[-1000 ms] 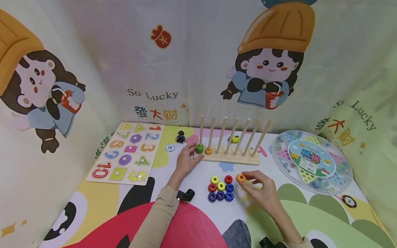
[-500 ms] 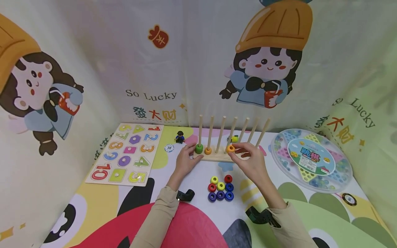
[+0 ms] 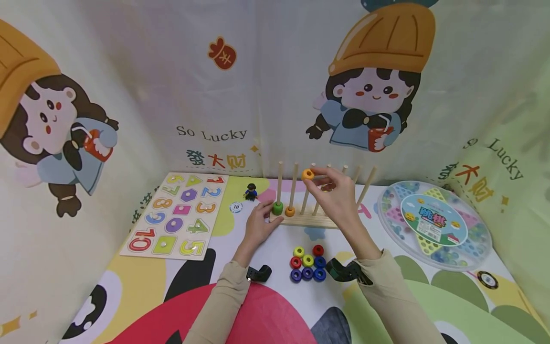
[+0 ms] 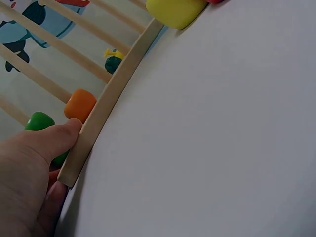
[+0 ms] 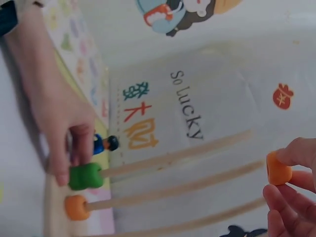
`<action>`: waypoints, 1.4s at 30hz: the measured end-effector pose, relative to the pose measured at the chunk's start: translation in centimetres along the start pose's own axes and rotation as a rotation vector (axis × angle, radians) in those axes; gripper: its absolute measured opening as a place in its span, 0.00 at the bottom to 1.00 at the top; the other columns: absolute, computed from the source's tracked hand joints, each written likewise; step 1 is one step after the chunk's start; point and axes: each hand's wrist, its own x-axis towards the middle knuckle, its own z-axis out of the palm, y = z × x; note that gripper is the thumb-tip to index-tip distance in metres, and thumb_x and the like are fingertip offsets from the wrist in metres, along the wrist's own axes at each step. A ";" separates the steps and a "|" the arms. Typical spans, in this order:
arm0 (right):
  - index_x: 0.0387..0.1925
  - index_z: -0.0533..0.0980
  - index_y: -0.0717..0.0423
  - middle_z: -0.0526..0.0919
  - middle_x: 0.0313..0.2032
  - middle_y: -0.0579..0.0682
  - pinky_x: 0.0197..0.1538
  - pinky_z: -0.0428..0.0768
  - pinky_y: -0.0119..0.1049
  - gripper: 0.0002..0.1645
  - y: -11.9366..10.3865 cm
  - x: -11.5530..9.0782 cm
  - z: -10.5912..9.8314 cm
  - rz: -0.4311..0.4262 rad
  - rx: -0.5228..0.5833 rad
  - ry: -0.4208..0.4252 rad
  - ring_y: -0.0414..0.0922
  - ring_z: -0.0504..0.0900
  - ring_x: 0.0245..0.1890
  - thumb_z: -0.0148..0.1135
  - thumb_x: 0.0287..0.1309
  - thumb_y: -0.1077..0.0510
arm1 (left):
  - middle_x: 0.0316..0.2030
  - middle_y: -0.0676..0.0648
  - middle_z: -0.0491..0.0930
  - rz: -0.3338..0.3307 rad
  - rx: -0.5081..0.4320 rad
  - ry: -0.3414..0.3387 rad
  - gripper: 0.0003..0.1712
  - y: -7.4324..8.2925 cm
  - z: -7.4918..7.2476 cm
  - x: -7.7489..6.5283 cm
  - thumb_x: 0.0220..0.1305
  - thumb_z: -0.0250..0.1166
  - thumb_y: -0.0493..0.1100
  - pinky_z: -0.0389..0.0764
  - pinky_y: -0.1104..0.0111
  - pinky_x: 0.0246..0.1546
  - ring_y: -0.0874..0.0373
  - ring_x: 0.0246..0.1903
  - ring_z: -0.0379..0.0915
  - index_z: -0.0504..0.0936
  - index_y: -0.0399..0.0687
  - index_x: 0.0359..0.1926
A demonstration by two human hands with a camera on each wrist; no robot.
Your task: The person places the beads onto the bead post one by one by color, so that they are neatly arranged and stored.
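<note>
A wooden peg rack [image 3: 307, 219] stands on the table with a row of upright pegs. Its left end is gripped by my left hand [image 3: 257, 227], the thumb pressing the base beside an orange bead [image 4: 80, 105]. On the leftmost peg sits a green bead [image 3: 277, 208]; the orange one is low on the second peg. Between thumb and fingertips, my right hand [image 3: 337, 198] pinches another orange bead [image 3: 307, 174] up at peg-top height. In the right wrist view this held bead [image 5: 279, 168] appears close to the second peg's tip; whether they touch I cannot tell.
Several yellow, red and blue beads [image 3: 307, 261] lie grouped in front of the rack. A number puzzle board [image 3: 172, 215] is at left, a round marble-game box [image 3: 434, 224] at right. Behind the rack's left end stands a toy figure [image 3: 251, 192] near a white chip [image 3: 236, 207].
My right hand has carried the orange bead from beside the loose beads leftward and up to the peg tops. The left hand has stayed on the rack's end.
</note>
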 end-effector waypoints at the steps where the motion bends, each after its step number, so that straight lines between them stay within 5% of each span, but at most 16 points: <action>1: 0.45 0.83 0.64 0.85 0.39 0.56 0.35 0.80 0.25 0.16 -0.2 0.4 0.2 -0.012 0.003 0.003 0.49 0.85 0.31 0.72 0.54 0.63 | 0.62 0.41 0.74 0.004 0.003 0.002 0.32 0.0 0.0 0.0 0.60 0.72 0.47 0.81 0.60 0.51 0.47 0.52 0.75 0.77 0.35 0.61; 7: 0.45 0.83 0.65 0.84 0.40 0.58 0.35 0.81 0.26 0.16 -0.9 1.9 1.1 -0.028 -0.023 0.018 0.50 0.85 0.30 0.71 0.56 0.63 | 0.61 0.41 0.74 0.027 0.010 -0.001 0.31 -0.1 0.1 -0.2 0.60 0.72 0.47 0.81 0.60 0.51 0.47 0.53 0.75 0.77 0.34 0.60; 17: 0.44 0.84 0.65 0.86 0.41 0.58 0.29 0.83 0.42 0.16 -1.3 2.9 1.6 -0.001 -0.179 0.010 0.51 0.86 0.28 0.71 0.55 0.60 | 0.62 0.41 0.74 0.025 0.002 -0.016 0.32 0.0 0.5 -0.3 0.59 0.72 0.48 0.81 0.61 0.51 0.47 0.54 0.74 0.77 0.35 0.61; 28: 0.42 0.83 0.65 0.85 0.39 0.58 0.34 0.86 0.46 0.12 -1.2 0.9 0.3 -0.090 -0.067 0.002 0.51 0.86 0.31 0.70 0.56 0.64 | 0.61 0.41 0.75 0.026 -0.002 -0.003 0.32 0.2 0.1 -0.9 0.59 0.73 0.47 0.81 0.61 0.51 0.47 0.53 0.74 0.78 0.34 0.60; 35: 0.41 0.83 0.63 0.86 0.37 0.56 0.36 0.85 0.48 0.11 1.3 -1.5 -1.0 0.000 -0.093 -0.164 0.50 0.85 0.33 0.71 0.55 0.65 | 0.59 0.39 0.75 0.058 0.006 0.034 0.30 -0.2 -0.2 -0.5 0.59 0.72 0.46 0.82 0.58 0.49 0.45 0.50 0.76 0.78 0.32 0.59; 42: 0.43 0.83 0.64 0.86 0.41 0.57 0.37 0.84 0.41 0.13 6.1 -5.2 -2.0 0.041 -0.098 -0.503 0.52 0.85 0.38 0.68 0.55 0.68 | 0.58 0.38 0.76 0.092 0.000 0.056 0.31 -0.3 0.0 -0.3 0.60 0.72 0.48 0.82 0.62 0.47 0.46 0.49 0.76 0.79 0.33 0.58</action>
